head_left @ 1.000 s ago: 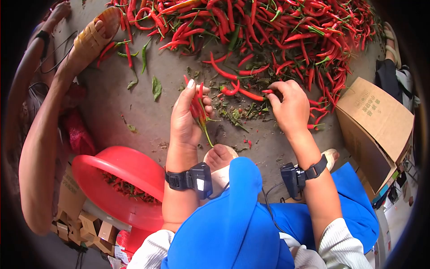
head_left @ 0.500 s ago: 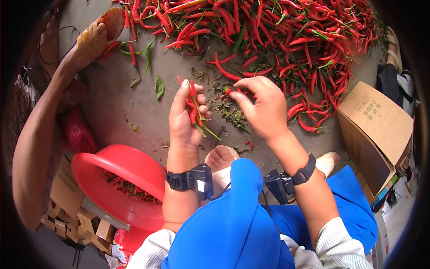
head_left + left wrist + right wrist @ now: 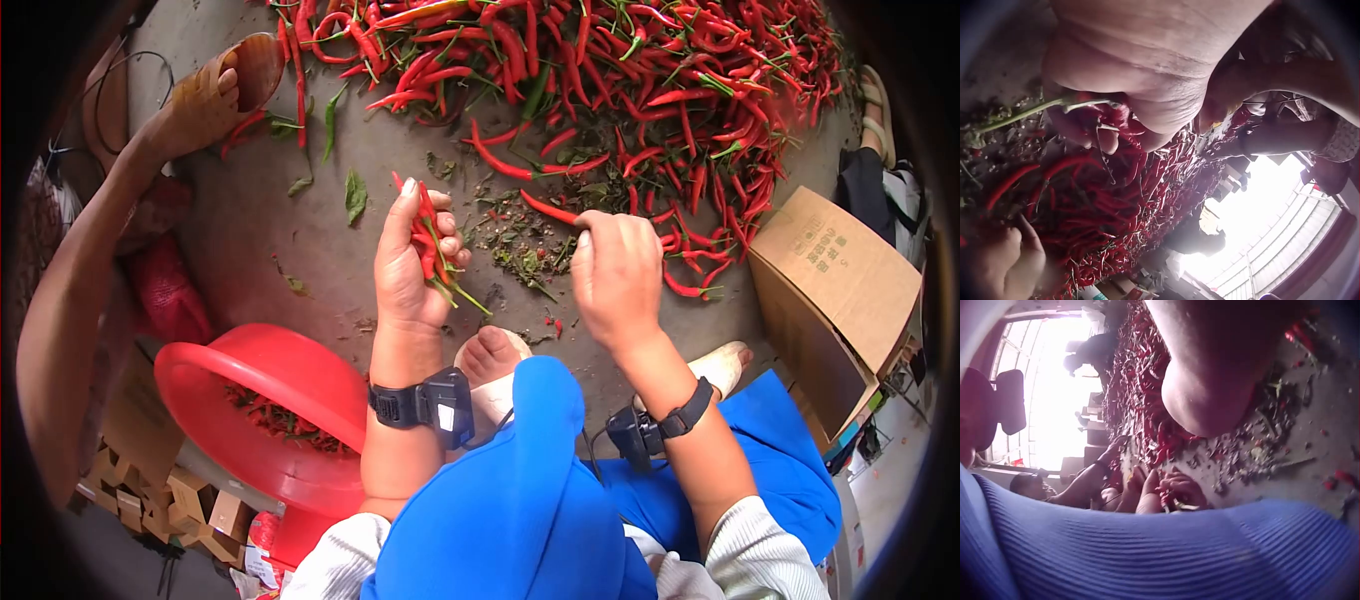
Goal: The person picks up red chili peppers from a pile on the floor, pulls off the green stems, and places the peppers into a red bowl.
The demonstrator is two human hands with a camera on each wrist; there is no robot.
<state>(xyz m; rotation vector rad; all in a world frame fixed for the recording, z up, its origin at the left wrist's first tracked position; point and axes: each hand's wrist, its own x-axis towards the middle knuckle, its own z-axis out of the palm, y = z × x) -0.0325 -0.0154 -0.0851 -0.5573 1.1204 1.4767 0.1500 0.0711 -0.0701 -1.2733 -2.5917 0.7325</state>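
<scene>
My left hand [image 3: 412, 255] grips a small bunch of red chilies [image 3: 428, 240], thumb along one side and fingers curled round them. Their green stems point down toward a bare foot in a pale shoe. In the left wrist view, one long green stem [image 3: 1019, 115] sticks out from under the palm. Over the floor to the right, my right hand [image 3: 622, 275] pinches the near end of a single red chili [image 3: 546, 207] between thumb and forefinger. Its other fingers are curled under, partly hidden. Dry leaf scraps [image 3: 525, 255] lie between the hands.
A large heap of red chilies [image 3: 640, 85] spreads across the floor ahead. At left, a tilted red basin [image 3: 265, 345] has chilies inside. A cardboard box [image 3: 840, 265] stands at right. Another person's leg and sandalled foot [image 3: 205, 95] reach in from the left.
My right hand moved left with a short chili near the left hand, then back right and toward me; it now pinches a longer chili. The left hand stays with its bunch.
</scene>
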